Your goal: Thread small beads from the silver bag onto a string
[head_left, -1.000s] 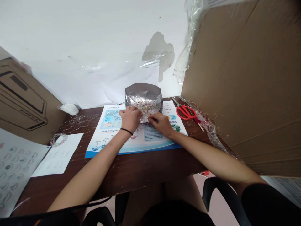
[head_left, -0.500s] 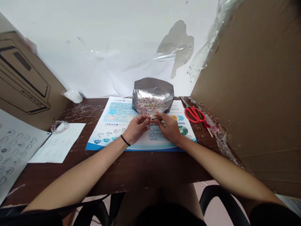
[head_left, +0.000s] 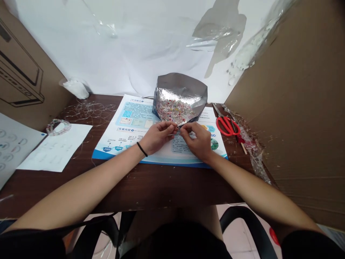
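Two bare hands meet in the middle, and nothing else is near them. The left hand (head_left: pixel 157 136) and the right hand (head_left: pixel 195 140) sit side by side, just in front of a silver foil bag (head_left: pixel 180 86). The left fingers (head_left: pixel 169 126) and the right fingers (head_left: pixel 185 128) are closed, and they pinch a tiny thin bit (head_left: pixel 174 130) between them. It is too small to tell what it is. Just past the fingers, the bag stands with its mouth wide open, and its front edge almost touches them. Inside are lots of little pink, red and white beads (head_left: pixel 175 110), all jumbled up. Under the fingers and the bag lies a big printed sheet with a blue edge (head_left: pixel 129 115). A black band (head_left: pixel 141 149) goes around the left wrist. To the right of the fingers, red scissors (head_left: pixel 228 126) lie on the bench (head_left: pixel 161 183). Far to the left of the fingers, thin clear threads (head_left: pixel 90 109) lie in a messy tangle, and a clear ring (head_left: pixel 58 127) sits on a white paper (head_left: pixel 54 149).
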`<action>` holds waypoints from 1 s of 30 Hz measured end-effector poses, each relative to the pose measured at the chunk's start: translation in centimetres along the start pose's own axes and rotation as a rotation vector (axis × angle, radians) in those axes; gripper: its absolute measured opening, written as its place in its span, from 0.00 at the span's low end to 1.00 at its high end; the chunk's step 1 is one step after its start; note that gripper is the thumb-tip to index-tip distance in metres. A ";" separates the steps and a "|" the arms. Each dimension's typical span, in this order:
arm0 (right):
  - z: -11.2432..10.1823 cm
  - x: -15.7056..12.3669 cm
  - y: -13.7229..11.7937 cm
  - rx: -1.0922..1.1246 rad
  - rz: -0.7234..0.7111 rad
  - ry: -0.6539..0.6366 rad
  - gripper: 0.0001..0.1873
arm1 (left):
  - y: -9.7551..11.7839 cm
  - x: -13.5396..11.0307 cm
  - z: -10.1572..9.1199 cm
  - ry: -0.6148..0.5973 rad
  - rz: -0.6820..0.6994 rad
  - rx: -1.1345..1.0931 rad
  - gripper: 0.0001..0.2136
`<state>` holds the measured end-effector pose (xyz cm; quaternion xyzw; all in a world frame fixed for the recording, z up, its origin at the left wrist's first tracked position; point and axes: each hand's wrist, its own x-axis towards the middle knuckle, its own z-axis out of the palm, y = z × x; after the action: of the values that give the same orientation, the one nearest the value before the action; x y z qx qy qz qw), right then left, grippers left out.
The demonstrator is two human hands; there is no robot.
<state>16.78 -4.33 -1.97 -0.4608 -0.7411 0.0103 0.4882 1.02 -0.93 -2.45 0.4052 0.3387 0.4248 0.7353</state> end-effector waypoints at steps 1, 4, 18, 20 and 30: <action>0.1 0.0 0.0 0.002 -0.010 0.009 0.05 | 0.0 0.0 0.0 -0.002 -0.008 -0.004 0.09; 0.2 -0.1 0.1 0.009 -0.040 0.031 0.05 | 0.1 -0.1 0.0 -0.024 -0.015 -0.006 0.10; 0.1 0.0 -0.2 0.007 -0.088 0.047 0.04 | -0.1 0.2 -0.3 -0.086 0.003 -0.028 0.10; 0.1 0.0 -0.2 0.008 -0.093 0.048 0.04 | -0.1 0.2 -0.3 -0.083 -0.009 -0.021 0.09; 0.2 -0.1 0.0 0.017 -0.070 0.023 0.05 | 0.2 -0.2 -0.2 -0.098 -0.031 -0.058 0.07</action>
<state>16.61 -4.30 -2.11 -0.4304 -0.7510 -0.0058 0.5006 0.70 -0.95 -2.34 0.3989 0.2961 0.4026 0.7688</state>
